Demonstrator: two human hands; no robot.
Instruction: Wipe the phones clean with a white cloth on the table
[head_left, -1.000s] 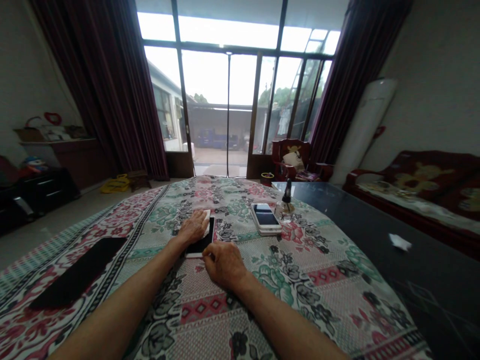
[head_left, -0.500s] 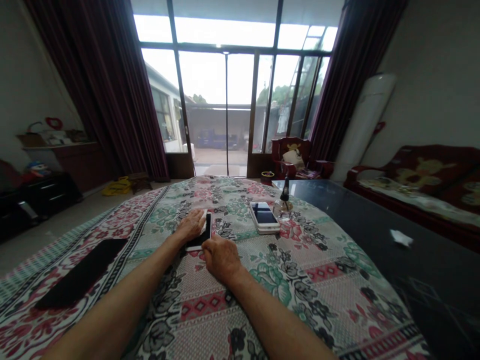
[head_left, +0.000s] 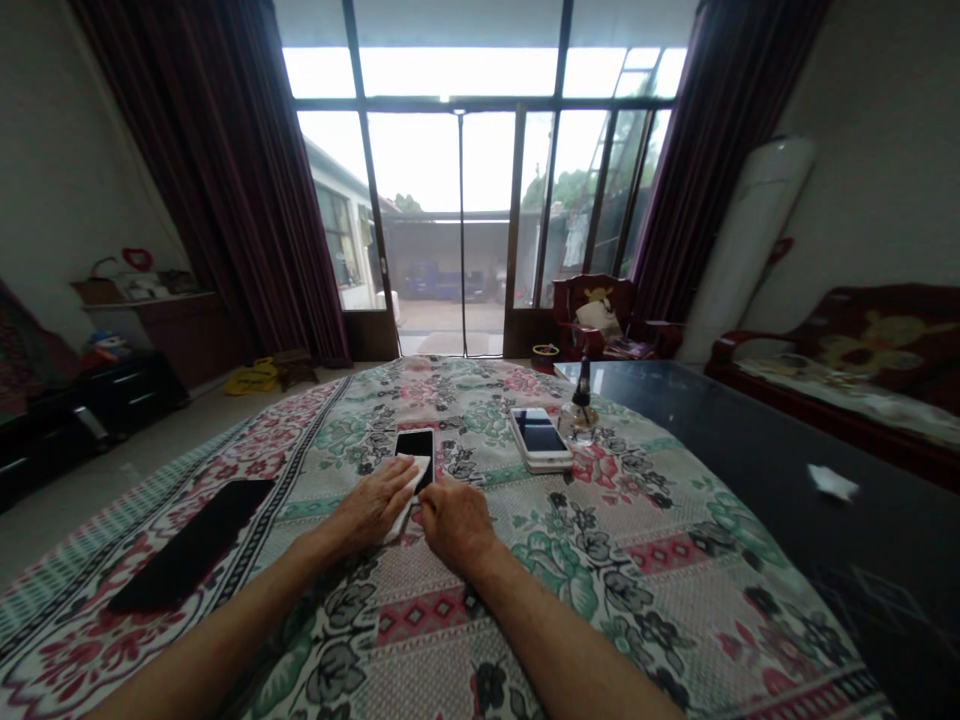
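A smartphone (head_left: 416, 444) with a dark screen and white edges lies face up on the flowered tablecloth (head_left: 525, 640). My left hand (head_left: 373, 503) presses a folded white tissue (head_left: 420, 468) onto the lower part of its screen, fingers stretched over the tissue. At the phone's lower right corner, my right hand (head_left: 459, 520) is closed, thumb and bent fingers pinching the edge. The phone's lower end is hidden by the hands and tissue. To the right lies a white phone (head_left: 541, 432), apparently stacked on another pale flat object, beside a clear bottle (head_left: 580, 420) with a black top.
A black rectangular sheet (head_left: 191, 545) rests on the cloth at left. On the right, a dark glossy tabletop (head_left: 735, 470) holds a crumpled white tissue (head_left: 832, 483). Beyond are a wooden armchair (head_left: 592, 310), a sofa (head_left: 862, 340) and glass doors.
My left hand has slid the tissue down the screen toward me, uncovering the phone's upper part. My right hand still grips the lower corner. The whole view has shifted slightly.
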